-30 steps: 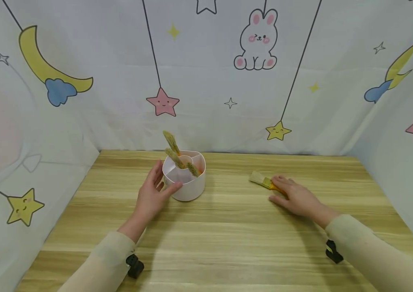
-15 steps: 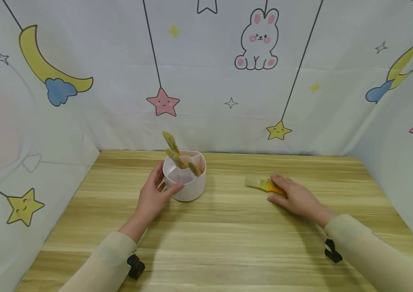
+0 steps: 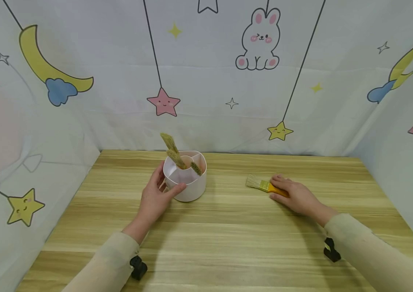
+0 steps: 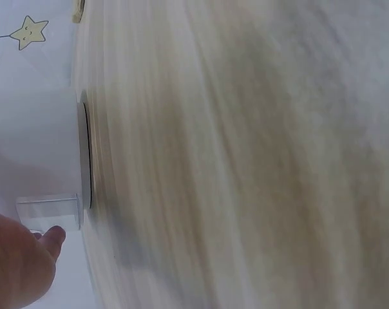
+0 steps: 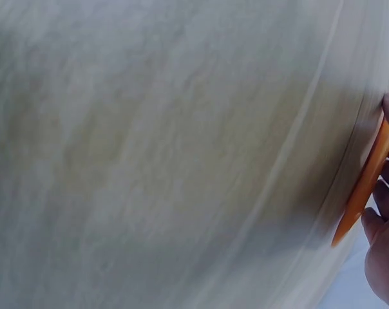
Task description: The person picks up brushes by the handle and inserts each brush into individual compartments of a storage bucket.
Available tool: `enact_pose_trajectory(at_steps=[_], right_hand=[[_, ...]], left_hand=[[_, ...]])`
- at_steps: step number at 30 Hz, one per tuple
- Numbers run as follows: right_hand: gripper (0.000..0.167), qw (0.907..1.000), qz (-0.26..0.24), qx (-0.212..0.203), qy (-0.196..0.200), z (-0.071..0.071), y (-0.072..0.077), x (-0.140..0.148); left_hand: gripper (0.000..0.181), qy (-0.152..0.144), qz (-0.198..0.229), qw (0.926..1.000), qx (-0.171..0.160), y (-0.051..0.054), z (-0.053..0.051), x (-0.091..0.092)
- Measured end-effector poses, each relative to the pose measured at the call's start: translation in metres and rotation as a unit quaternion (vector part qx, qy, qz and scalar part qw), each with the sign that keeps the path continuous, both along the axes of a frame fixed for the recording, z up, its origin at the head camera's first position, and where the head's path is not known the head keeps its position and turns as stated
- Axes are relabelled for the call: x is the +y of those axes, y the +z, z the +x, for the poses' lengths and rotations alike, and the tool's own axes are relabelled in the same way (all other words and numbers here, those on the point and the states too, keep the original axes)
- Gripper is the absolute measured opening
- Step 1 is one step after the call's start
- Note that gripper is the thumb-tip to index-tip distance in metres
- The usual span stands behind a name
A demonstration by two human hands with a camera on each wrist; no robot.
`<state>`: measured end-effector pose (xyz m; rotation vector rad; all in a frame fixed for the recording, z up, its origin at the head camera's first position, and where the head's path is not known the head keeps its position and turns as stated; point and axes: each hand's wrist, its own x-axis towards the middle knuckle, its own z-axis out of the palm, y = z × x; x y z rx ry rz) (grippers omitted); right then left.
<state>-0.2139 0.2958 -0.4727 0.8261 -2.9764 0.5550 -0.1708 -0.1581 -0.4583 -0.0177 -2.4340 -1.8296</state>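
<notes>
A white divided desk organizer (image 3: 193, 190) stands upright at the left of the table. My left hand (image 3: 154, 199) holds it from the left, thumb across its front and fingers round its far side. Two tan bristle-tipped brushes (image 3: 172, 152) and a darker one (image 3: 196, 168) poke out of its compartments. On the right, a flat paintbrush (image 3: 264, 185) lies low over the table, its pale bristles pointing left. My right hand (image 3: 297, 196) grips its orange handle; in the right wrist view the handle (image 5: 367, 183) runs between thumb and fingers.
Both things are on a wood-grain table (image 3: 228, 243). A white printed cloth (image 3: 206, 113) hangs behind the table's far edge and along both sides. Black wrist devices are strapped under both sleeves.
The paintbrush has turned and shifted slightly, its handle now showing more under my right fingers. My left hand stays at the organizer; the brushes in it lean slightly farther left.
</notes>
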Motion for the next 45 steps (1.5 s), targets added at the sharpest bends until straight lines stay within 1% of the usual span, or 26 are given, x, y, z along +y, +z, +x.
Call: enact_pose_trajectory(at_steps=[3,7,18,23,29,32,35,40,45], right_hand=[[0.053,0.9998,-0.016,0.011,0.008,-0.002,-0.002,-0.001],[0.048,0.9993,-0.030,0.020,0.008,-0.002,-0.003,-0.005],[0.038,0.9967,-0.046,0.067,0.006,-0.001,-0.005,-0.009],[0.035,0.9940,-0.045,0.100,0.009,-0.004,-0.008,-0.010],[0.027,0.9871,-0.037,0.155,0.013,-0.006,-0.011,-0.012],[0.024,0.9844,-0.027,0.174,0.013,-0.006,-0.010,-0.013],[0.023,0.9836,-0.017,0.179,0.011,-0.006,-0.008,-0.015],[0.023,0.9843,0.000,0.177,0.006,-0.007,-0.005,-0.016],[0.023,0.9857,-0.002,0.169,0.000,-0.008,-0.003,-0.017]], left_hand=[[0.104,0.003,0.000,1.0000,-0.005,0.000,0.000,0.001],[0.105,0.002,-0.002,1.0000,-0.009,0.000,0.001,0.001],[0.106,0.004,-0.007,0.9999,-0.014,0.003,0.002,0.002],[0.106,0.005,-0.002,0.9999,-0.015,0.002,0.002,0.002],[0.105,0.005,-0.002,1.0000,-0.005,0.002,0.002,0.003],[0.104,0.004,0.000,1.0000,-0.005,0.003,0.003,0.003],[0.104,0.004,-0.001,1.0000,-0.006,0.003,0.003,0.003],[0.104,0.006,-0.005,0.9999,-0.007,0.003,0.003,0.004],[0.103,0.011,-0.003,0.9999,-0.007,0.004,0.004,0.006]])
